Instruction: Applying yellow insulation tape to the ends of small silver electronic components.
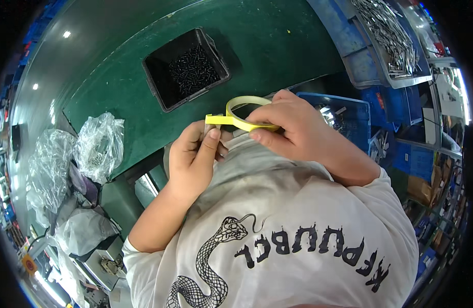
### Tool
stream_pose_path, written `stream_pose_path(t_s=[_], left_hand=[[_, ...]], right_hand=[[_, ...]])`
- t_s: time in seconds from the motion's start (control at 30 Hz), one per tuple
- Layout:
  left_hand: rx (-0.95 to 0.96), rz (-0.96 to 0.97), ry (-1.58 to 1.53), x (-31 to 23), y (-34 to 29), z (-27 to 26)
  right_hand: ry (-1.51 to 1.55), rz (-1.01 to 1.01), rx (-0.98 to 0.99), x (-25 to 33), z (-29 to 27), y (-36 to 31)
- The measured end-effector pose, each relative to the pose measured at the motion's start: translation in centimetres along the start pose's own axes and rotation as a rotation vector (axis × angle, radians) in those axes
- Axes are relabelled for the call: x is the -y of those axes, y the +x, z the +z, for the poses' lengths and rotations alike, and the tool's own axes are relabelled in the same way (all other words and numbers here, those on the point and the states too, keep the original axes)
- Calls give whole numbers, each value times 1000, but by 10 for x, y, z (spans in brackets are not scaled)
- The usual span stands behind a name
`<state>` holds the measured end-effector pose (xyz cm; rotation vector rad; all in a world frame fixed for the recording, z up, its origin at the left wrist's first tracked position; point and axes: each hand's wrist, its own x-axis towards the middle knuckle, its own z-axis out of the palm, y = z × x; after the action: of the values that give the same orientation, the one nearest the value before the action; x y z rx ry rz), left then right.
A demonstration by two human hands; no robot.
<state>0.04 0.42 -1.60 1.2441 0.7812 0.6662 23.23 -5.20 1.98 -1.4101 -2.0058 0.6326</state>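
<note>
My right hand (pixel 300 128) grips a roll of yellow tape (pixel 241 123) between thumb and fingers, with the ring tilted. From the roll a short loose strip (pixel 220 119) runs left to my left hand (pixel 191 161). The thumb and fingers of that hand are pinched together just below the strip's end. A small greyish piece seems to lie under the strip there, mostly hidden by the fingers, so its kind does not show. Both hands are close together in front of my shirt, near the table's front edge.
On the green table (pixel 267 46) stands a black bin (pixel 198 94) with many small black parts (pixel 192 69). Clear plastic bags (pixel 100 146) lie at the left. A bin of thin metal pieces (pixel 390 41) stands far right, and a blue crate (pixel 357 105) lies beyond my right forearm.
</note>
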Motion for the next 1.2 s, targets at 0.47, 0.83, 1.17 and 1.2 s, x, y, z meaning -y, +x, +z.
stream_pose_path(t_s=[0.47, 0.83, 1.17, 1.2], left_hand=[[-21, -33, -50, -7, -2, 3], [-78, 184, 353, 2, 0, -2], [36, 2, 93, 2, 1, -5], [37, 1, 93, 2, 1, -4]], right_hand=[[50, 41, 30, -1, 3, 1], [90, -36, -18, 2, 7, 2], [60, -52, -53, 0, 6, 1], [70, -43, -37, 0, 5, 2]])
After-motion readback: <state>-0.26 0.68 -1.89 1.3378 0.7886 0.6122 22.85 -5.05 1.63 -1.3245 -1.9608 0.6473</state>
